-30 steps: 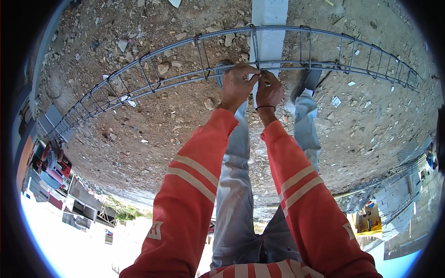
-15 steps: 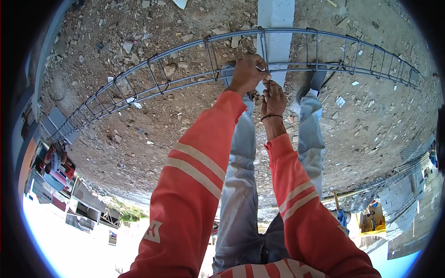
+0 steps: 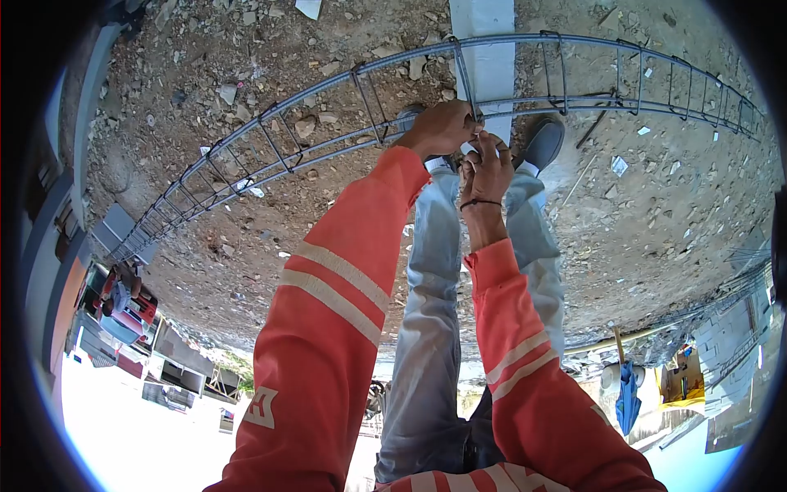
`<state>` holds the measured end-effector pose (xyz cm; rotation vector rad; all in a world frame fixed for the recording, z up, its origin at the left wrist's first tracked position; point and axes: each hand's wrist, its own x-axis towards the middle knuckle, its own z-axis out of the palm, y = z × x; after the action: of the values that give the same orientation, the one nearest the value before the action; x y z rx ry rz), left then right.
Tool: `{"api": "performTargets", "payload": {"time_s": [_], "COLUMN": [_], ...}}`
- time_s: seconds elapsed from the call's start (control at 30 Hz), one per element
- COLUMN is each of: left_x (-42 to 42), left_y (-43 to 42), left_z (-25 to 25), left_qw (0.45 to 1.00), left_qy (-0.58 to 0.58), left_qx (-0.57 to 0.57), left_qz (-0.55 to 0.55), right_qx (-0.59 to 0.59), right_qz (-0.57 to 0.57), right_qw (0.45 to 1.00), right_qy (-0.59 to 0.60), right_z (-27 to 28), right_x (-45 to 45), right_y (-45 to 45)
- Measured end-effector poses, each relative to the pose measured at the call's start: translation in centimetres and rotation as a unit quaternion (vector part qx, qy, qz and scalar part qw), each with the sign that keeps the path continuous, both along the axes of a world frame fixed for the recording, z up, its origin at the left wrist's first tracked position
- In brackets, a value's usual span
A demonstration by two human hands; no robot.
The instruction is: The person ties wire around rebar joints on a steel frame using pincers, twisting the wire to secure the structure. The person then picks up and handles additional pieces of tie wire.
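A long rebar cage point(image 3: 375, 129) of lengthwise bars and cross ties curves across the view. My left hand point(image 3: 443, 129) is closed at its near bar, beside a cross tie; the fingers hide what they grip. Just below and to the right, my right hand point(image 3: 487, 168) is closed too, fingertips pinched near the same tie. What is between them is too small to make out. Behind the cage a pale grey beam point(image 3: 484, 70) runs away from me over the dirt.
Stony ground point(image 3: 328, 213) with rubble and scraps lies around my shoes point(image 3: 543, 144). At the far left are a red vehicle point(image 3: 135, 318) and a person. A blue cloth-like thing point(image 3: 628, 399) on a pole and a block wall point(image 3: 725, 361) are at lower right.
The view has shifted, and the cage's middle ties look more slanted. My right hand has moved down from the bar. My right foot has shifted inward.
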<state>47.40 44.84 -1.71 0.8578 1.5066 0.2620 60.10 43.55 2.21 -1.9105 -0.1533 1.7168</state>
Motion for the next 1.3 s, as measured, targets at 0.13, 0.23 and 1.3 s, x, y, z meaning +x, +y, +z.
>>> {"api": "performTargets", "payload": {"time_s": [0.13, 0.23, 1.3], "left_x": [-0.1, -0.4, -0.4], "left_y": [0.7, 0.9, 0.3], "left_z": [0.9, 0.9, 2.0], "left_qw": [0.999, 0.998, 0.971], "left_qy": [-0.042, -0.030, -0.139], "left_qx": [-0.027, 0.013, -0.090], "left_qz": [-0.007, -0.045, 0.171], "right_qx": [-0.067, -0.325, 0.009], "right_qz": [0.065, -0.091, 0.293], "right_qw": [0.995, 0.894, 0.846], "right_qy": [-0.028, 0.295, -0.445], "right_z": [-1.0, -1.5, -29.9], "right_x": [1.4, 3.5, 29.6], "right_y": [2.4, 4.6, 26.1]}}
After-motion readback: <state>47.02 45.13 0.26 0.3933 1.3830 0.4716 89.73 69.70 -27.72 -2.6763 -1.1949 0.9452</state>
